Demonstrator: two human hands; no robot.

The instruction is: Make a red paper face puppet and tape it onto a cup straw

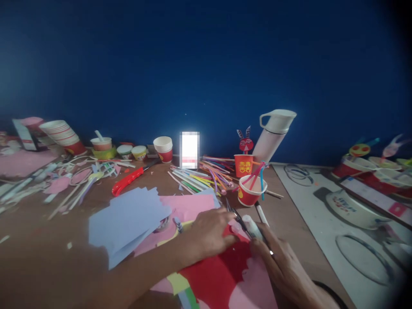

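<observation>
My left hand (210,234) reaches over the red paper (219,274), thumb and fingers bent together. A small pale pink bit (236,227) shows at its fingertips, too blurred to name. My right hand (283,257) is closed around dark scissors (240,221), whose tips point away and to the left. Against the blades and right fingers lies a white glue stick (252,227). A black-and-white marker (261,213) lies just behind. Pink paper (189,201) spreads under and beyond my left arm, with pale blue sheets (128,223) to its left.
Behind lie a red utility knife (128,181), pipe cleaners (196,180), stacked paper cups (163,149) and a decorated cup (249,191). A white thermos (273,133) stands at the back. Paper scraps (80,178) litter the left; a white bowl (350,206) is at right.
</observation>
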